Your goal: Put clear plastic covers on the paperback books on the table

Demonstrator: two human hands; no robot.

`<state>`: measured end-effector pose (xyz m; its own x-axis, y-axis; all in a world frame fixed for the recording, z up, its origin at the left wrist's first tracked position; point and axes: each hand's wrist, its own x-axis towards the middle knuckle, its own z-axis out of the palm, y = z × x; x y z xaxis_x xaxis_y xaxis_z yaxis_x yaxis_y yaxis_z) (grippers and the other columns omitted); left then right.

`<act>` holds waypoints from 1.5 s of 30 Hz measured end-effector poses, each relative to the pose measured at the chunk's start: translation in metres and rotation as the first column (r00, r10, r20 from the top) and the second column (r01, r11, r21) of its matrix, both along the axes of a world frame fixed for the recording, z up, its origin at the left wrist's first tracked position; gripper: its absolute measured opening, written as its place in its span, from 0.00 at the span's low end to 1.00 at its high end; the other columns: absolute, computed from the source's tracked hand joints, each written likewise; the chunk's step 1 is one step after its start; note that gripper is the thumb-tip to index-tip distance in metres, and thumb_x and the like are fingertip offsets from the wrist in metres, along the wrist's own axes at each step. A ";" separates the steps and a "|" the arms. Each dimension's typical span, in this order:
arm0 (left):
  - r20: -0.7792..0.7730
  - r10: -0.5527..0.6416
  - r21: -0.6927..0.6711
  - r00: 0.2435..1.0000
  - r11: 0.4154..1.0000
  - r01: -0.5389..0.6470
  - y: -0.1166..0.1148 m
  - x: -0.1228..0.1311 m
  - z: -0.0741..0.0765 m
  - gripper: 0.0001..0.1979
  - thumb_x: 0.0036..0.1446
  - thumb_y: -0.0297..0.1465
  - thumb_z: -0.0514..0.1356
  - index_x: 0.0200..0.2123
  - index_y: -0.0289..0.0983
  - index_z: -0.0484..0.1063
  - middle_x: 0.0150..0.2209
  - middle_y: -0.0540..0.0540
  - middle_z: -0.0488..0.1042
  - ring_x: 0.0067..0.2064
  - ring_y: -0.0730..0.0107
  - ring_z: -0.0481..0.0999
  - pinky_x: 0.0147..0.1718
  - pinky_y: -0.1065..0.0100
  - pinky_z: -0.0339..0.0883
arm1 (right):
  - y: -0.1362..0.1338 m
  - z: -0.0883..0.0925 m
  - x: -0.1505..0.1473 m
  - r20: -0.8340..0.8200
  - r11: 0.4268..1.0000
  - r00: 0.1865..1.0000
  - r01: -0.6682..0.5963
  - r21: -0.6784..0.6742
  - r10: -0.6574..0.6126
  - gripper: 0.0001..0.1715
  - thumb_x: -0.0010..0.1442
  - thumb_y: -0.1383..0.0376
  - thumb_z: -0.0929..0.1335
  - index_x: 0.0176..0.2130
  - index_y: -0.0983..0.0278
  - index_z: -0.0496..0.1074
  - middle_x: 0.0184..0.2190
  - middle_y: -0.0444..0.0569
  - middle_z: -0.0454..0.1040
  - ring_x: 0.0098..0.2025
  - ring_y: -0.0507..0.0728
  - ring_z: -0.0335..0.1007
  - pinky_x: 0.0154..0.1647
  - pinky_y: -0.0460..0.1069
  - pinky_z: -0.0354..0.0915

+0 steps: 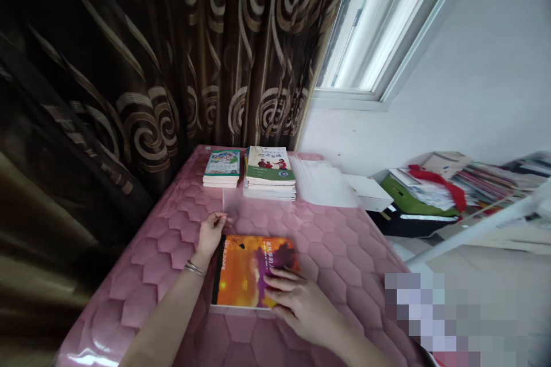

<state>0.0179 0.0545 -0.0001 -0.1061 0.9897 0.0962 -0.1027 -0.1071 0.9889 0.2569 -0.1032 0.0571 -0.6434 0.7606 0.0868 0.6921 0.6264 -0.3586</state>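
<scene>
A dark curtain (pixel 258 69) with swirl patterns fills much of the background, and before it spreads a pink quilted surface (pixel 336 264). Over this the person's two bare forearms reach in from the near edge: the left forearm (pixel 167 309) slants forward and rightward, the right forearm (pixel 357 350) forward and leftward. A clear plastic sheet (pixel 228 202), faint against the pink, shows beyond the hands, in front of two stacks of books. The orange and purple book (pixel 243 275) lies flat on the surface, cover up, between the forearms. Its long axis appears to run left to right, roughly square to the person, with a dark band along its left end; its lettering runs across it from the far edge toward the near one, so the cover's top seems to point right. The right hand (pixel 301 298) is palm down, open and nearly flat, its slightly parted fingers pointing left and resting on the right part of the cover without gripping it. The left hand (pixel 213 232) is just beyond the book's far left corner, thumb and fingertips closed in a pinch, apparently on the sheet's left edge. A thin bracelet (pixel 196 268) circles the left wrist.
</scene>
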 end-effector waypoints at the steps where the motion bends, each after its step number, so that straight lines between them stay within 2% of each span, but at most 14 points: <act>1: 0.005 0.000 0.002 1.000 1.000 0.000 0.000 0.000 0.000 0.19 0.43 0.45 0.65 0.31 0.36 0.70 0.29 0.45 0.79 0.28 0.68 0.77 0.32 0.66 0.72 | 0.000 0.001 0.000 -0.012 1.000 1.000 0.005 -0.020 -0.005 0.17 0.62 0.63 0.64 0.50 0.56 0.73 0.53 0.43 0.71 0.60 0.58 0.61 0.62 0.56 0.57; 5: -0.009 0.000 0.026 1.000 1.000 0.000 0.000 -0.001 0.000 0.18 0.45 0.45 0.65 0.31 0.36 0.70 0.29 0.45 0.79 0.29 0.68 0.77 0.33 0.66 0.71 | -0.001 0.003 -0.002 -0.050 0.998 0.998 0.021 -0.066 -0.025 0.18 0.63 0.63 0.63 0.50 0.56 0.73 0.53 0.45 0.71 0.60 0.57 0.61 0.62 0.55 0.57; 12: -0.007 0.000 0.021 1.000 1.000 0.000 -0.001 -0.001 -0.001 0.19 0.44 0.46 0.65 0.31 0.35 0.71 0.29 0.45 0.79 0.30 0.67 0.77 0.34 0.66 0.71 | 0.004 0.000 0.000 -0.098 0.995 0.993 0.057 -0.080 -0.064 0.17 0.62 0.66 0.61 0.44 0.55 0.77 0.49 0.44 0.75 0.54 0.55 0.67 0.58 0.52 0.61; 14: -0.012 -0.001 0.018 1.000 1.000 0.001 -0.001 -0.001 -0.001 0.19 0.45 0.45 0.65 0.31 0.35 0.71 0.29 0.45 0.79 0.29 0.67 0.77 0.34 0.66 0.70 | 0.005 -0.001 0.001 -0.076 0.995 0.995 0.058 -0.077 -0.064 0.16 0.61 0.63 0.64 0.46 0.56 0.76 0.49 0.45 0.75 0.54 0.57 0.67 0.57 0.53 0.61; 17: -0.016 -0.004 0.012 1.000 1.000 0.004 -0.001 -0.001 0.000 0.19 0.45 0.45 0.64 0.31 0.36 0.70 0.29 0.45 0.79 0.30 0.67 0.77 0.34 0.66 0.70 | 0.004 -0.001 0.001 -0.033 0.995 0.997 0.066 -0.082 -0.068 0.19 0.57 0.59 0.68 0.49 0.57 0.74 0.51 0.47 0.73 0.55 0.59 0.66 0.58 0.54 0.60; 24: 0.004 -0.006 0.004 1.000 1.000 0.006 -0.003 0.000 0.002 0.19 0.44 0.45 0.65 0.31 0.36 0.70 0.29 0.46 0.78 0.30 0.67 0.77 0.35 0.65 0.70 | 0.005 0.001 0.000 -0.039 0.996 0.997 0.057 -0.071 -0.060 0.15 0.60 0.63 0.66 0.46 0.56 0.76 0.50 0.44 0.74 0.54 0.57 0.67 0.58 0.52 0.60; 27: 0.008 -0.015 -0.002 1.000 1.000 0.015 -0.003 0.000 0.003 0.19 0.44 0.45 0.65 0.31 0.36 0.71 0.29 0.46 0.78 0.30 0.68 0.77 0.35 0.66 0.70 | 0.006 0.001 0.000 -0.055 0.995 0.996 0.071 -0.064 -0.075 0.15 0.61 0.66 0.64 0.45 0.55 0.76 0.48 0.43 0.76 0.52 0.55 0.68 0.57 0.52 0.61; 31: 0.010 -0.008 0.001 1.000 1.000 0.008 -0.003 -0.001 0.002 0.20 0.44 0.46 0.65 0.31 0.35 0.71 0.29 0.45 0.78 0.30 0.67 0.77 0.34 0.66 0.70 | 0.004 0.004 -0.002 -0.032 0.997 0.997 0.066 -0.047 -0.067 0.15 0.57 0.62 0.68 0.46 0.55 0.76 0.48 0.45 0.75 0.52 0.58 0.68 0.57 0.54 0.61; 36: 0.001 -0.006 0.017 1.000 1.000 0.006 -0.002 -0.001 -0.001 0.20 0.44 0.46 0.65 0.31 0.35 0.71 0.29 0.45 0.79 0.30 0.67 0.77 0.35 0.66 0.70 | 0.004 0.004 -0.002 -0.023 0.997 0.998 0.060 -0.043 -0.061 0.14 0.58 0.63 0.67 0.44 0.54 0.76 0.47 0.41 0.76 0.52 0.55 0.68 0.58 0.53 0.59; 45: 0.016 -0.017 0.007 1.000 1.000 0.017 -0.003 -0.001 0.001 0.20 0.44 0.46 0.65 0.32 0.35 0.70 0.29 0.45 0.78 0.30 0.67 0.77 0.35 0.65 0.71 | 0.009 0.006 0.000 -0.101 0.994 0.993 0.057 -0.090 -0.066 0.12 0.56 0.64 0.69 0.41 0.54 0.78 0.46 0.42 0.77 0.50 0.55 0.71 0.56 0.50 0.61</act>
